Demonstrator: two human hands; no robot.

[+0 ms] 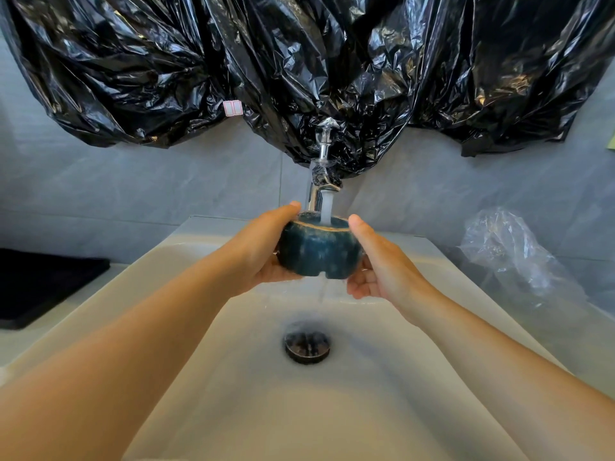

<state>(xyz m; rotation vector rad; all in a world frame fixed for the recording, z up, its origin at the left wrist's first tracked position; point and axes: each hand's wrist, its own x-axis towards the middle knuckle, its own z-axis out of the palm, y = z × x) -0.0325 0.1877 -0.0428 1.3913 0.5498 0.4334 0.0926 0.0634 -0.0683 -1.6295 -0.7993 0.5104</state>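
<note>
A dark green squash (317,249), round and ribbed with a pale ring near its top, is held over the white sink (206,377) under the running water of the chrome tap (322,181). My left hand (263,247) cups its left side and underside, thumb up by its top edge. My right hand (372,261) holds its right side, thumb at the top and fingers curled beneath. Water streams off the bottom of the squash toward the drain (307,347).
Black plastic sheeting (299,68) hangs across the wall above the tap. A crumpled clear plastic bag (512,254) lies on the counter to the right. A black flat object (43,284) sits on the counter to the left. Grey tiles back the sink.
</note>
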